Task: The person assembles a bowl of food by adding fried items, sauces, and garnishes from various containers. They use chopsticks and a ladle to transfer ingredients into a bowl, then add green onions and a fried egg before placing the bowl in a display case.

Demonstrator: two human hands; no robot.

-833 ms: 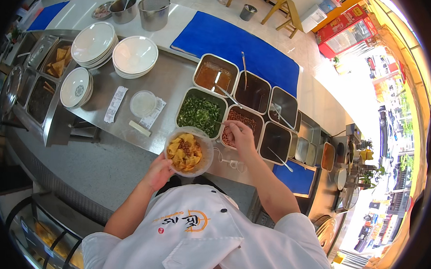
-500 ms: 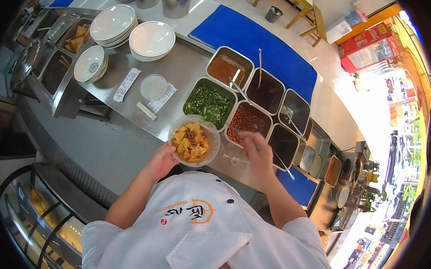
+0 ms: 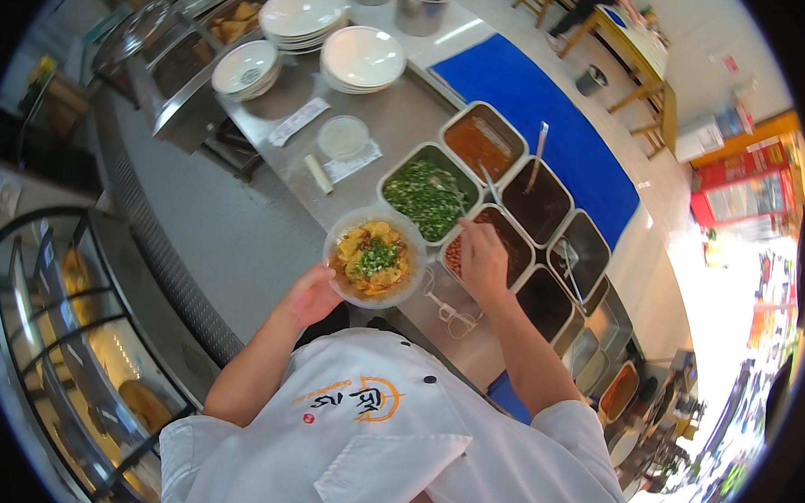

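Note:
My left hand (image 3: 313, 296) grips the side of a clear plastic bowl (image 3: 412, 284), held near my body. Inside lie yellow, folded wrapper-like pieces of food (image 3: 356, 240), with chopped green scallions heaped on the middle. My right hand (image 3: 484, 263) is closed over the edge between the scallion pan (image 3: 389, 201) and the pan of reddish-brown beans or peanuts (image 3: 454, 257). Its fingers pinch what looks like a thin spoon handle (image 3: 463, 209) that reaches into the scallions; the spoon's bowl is hard to make out.
More steel pans of sauce (image 3: 481, 151) with spoons stand to the right. White bowls (image 3: 362, 58) are stacked behind, near a round plastic lid (image 3: 343, 136) and paper slips (image 3: 300, 121). A white cord (image 3: 454, 316) lies on the counter. A blue mat (image 3: 555, 123) covers the far side.
Scallions now top the food in the bowl. My right hand has gone from over the beans to the scallion pan's edge. The view has shifted; my left hand still holds the bowl.

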